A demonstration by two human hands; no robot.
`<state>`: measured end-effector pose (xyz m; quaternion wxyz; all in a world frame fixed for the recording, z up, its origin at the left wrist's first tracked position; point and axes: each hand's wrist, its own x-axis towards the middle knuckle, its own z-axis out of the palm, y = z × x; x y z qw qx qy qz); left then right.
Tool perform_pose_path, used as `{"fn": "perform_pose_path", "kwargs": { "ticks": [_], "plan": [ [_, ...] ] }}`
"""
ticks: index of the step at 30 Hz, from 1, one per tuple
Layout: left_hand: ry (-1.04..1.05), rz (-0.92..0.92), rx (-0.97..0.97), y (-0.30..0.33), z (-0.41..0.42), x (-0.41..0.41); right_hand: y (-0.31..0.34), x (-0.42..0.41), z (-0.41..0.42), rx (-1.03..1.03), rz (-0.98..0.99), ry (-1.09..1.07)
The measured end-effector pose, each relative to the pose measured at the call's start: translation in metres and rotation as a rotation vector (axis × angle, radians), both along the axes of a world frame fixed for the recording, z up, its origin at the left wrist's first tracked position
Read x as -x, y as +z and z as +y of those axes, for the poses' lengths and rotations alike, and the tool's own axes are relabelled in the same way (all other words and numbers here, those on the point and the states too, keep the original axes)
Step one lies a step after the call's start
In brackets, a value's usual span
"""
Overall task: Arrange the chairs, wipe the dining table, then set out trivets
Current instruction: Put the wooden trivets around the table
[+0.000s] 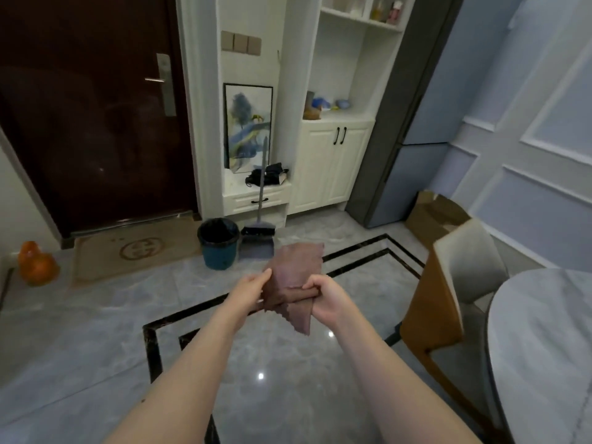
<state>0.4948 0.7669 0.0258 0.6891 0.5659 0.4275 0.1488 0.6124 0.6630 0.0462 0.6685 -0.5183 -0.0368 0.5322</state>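
Both hands, left hand (253,287) and right hand (326,298), grip the brown cloth (296,270) mid-fold, so a sloppy bundle could smear the table (544,331) at right.

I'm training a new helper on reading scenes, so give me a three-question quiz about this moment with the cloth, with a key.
1. True or false: both hands hold the brown cloth.
2. Which stands nearest the dustpan? A) orange toy B) teal bin C) cardboard box
3. Fill in: the chair stands beside the round ____.

Key:
1. True: the left hand pinches one edge and the right hand grips the folded part.
2. B: the teal bin stands just left of the dustpan.
3. Table.
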Motion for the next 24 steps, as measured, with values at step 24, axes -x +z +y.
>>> {"fn": "perform_pose_path", "kwargs": {
  "ticks": [24],
  "plan": [
    [0.005,-0.07,-0.273,0.006,0.267,-0.534,-0.009,-0.528,0.246,0.341,-0.46,-0.252]
  ]
}}
